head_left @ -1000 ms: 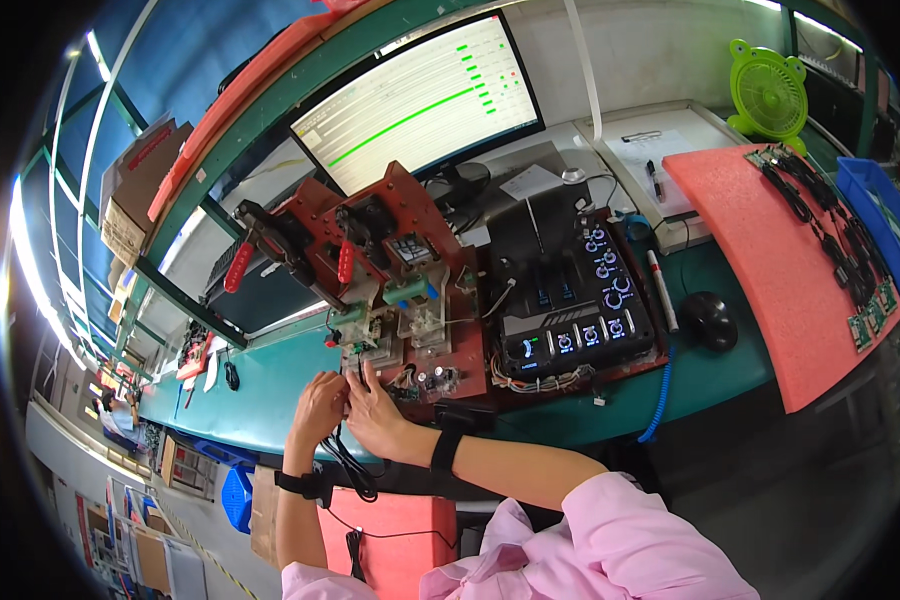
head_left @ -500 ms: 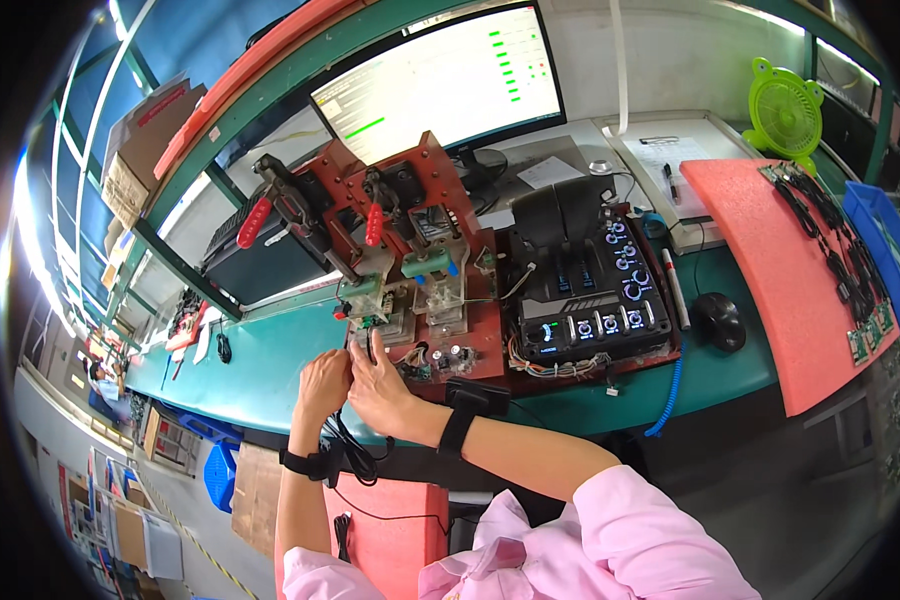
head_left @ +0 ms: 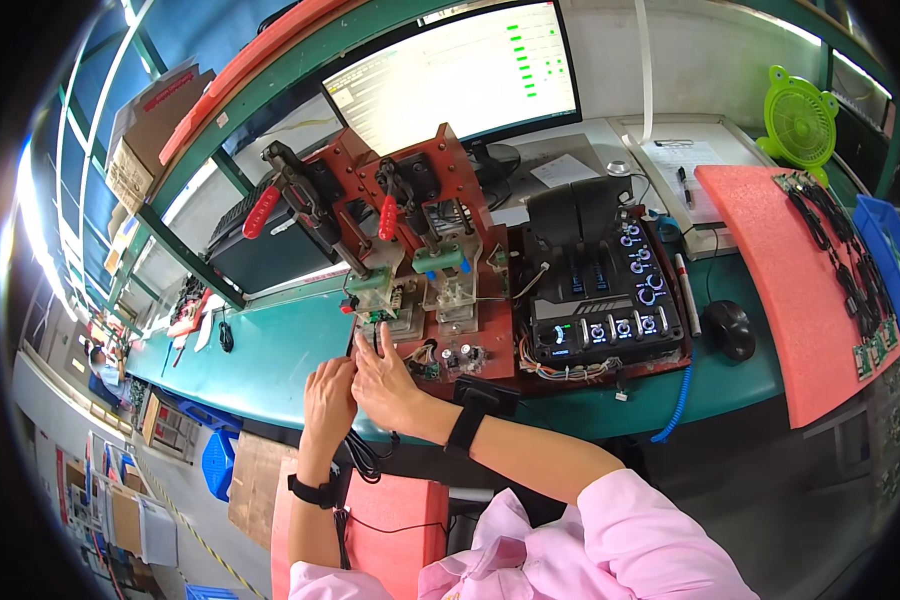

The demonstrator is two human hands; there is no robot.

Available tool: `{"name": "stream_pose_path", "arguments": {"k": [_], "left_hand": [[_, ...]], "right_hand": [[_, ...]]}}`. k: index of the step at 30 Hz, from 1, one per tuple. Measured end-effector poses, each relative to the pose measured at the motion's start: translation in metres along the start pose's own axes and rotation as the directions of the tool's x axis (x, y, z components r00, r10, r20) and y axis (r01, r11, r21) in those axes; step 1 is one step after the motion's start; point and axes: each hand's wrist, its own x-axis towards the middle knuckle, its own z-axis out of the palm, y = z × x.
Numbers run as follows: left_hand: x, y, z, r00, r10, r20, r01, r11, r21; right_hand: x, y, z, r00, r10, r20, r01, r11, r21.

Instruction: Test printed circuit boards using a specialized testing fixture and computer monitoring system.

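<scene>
My left hand (head_left: 328, 402) is closed, its fingers curled around a black cable (head_left: 363, 460) whose coiled part hangs below the hands over the bench's front edge. Right against it, my right hand (head_left: 388, 392) points its index and middle fingers toward the small circuit board (head_left: 380, 315) in the left clamp station. A black cable end shows between those fingers; its tip is hidden. Above the board stands a toggle clamp with a red handle (head_left: 262, 212). A second toggle clamp with a red handle (head_left: 388, 218) stands to its right, on the same red fixture (head_left: 485, 330).
A black control panel (head_left: 600, 310) with lit dials stands right of the fixture, beside a marker (head_left: 687, 295) and a mouse (head_left: 730, 330). Farther right, pink foam (head_left: 760, 270) carries cables and boards. A monitor (head_left: 460, 80) and green fan (head_left: 802, 115) stand behind.
The whole view has shifted slightly. My left hand has drawn back a little toward me, while the right fingers stay by the board. A green bar on the monitor is gone.
</scene>
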Motion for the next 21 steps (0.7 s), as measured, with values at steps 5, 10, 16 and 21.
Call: {"name": "stream_pose_path", "arguments": {"k": [5,10,16,21], "left_hand": [[-0.008,-0.001,0.005,0.997,0.046,-0.062,-0.046,0.999,0.004],[-0.012,-0.008,0.009,1.0,-0.014,0.013,0.014,1.0,0.006],[-0.015,-0.009,0.006,0.999,-0.021,0.043,0.022,1.0,-0.01],[-0.024,0.002,-0.009,0.991,-0.087,0.098,0.088,0.996,-0.01]], "right_hand": [[0.002,-0.002,0.006,0.998,0.039,-0.053,-0.04,0.999,-0.011],[0.006,-0.006,0.007,1.0,0.023,-0.017,-0.023,0.999,-0.03],[-0.001,-0.006,-0.015,1.0,0.03,0.007,-0.029,0.997,-0.069],[-0.042,-0.006,-0.048,0.981,0.121,-0.153,-0.095,0.981,0.17]]}}
